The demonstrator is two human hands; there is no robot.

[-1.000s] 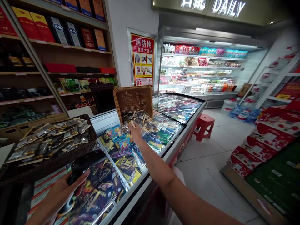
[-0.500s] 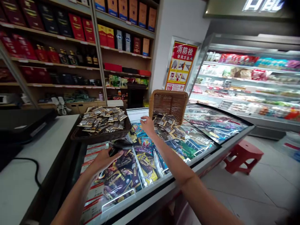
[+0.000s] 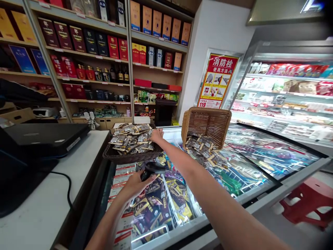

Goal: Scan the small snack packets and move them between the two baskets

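My left hand (image 3: 137,184) is closed round the black handle of a handheld barcode scanner (image 3: 153,167), held above the freezer's glass top. My right hand (image 3: 157,135) is at the right rim of a dark woven basket (image 3: 122,159). Its fingers are bent and appear to pinch one of the small packets (image 3: 148,135) at the edge of the pile. Many small brown-and-clear packets (image 3: 127,140) are heaped in this basket. To the right, a light brown wicker basket (image 3: 226,128) lies on its side, with similar packets (image 3: 204,147) spilling onto the glass.
Under the glass of the chest freezer (image 3: 192,225) are bagged frozen goods (image 3: 151,211). A white counter (image 3: 85,163) with a black device (image 3: 47,137) and a cable is on the left. Shelves of boxed bottles (image 3: 91,45) stand behind. A red stool (image 3: 307,201) is at right.
My right hand has moved left, from beside the tipped wicker basket to the packets in the dark basket. My view has turned left. The left hand still holds the scanner.
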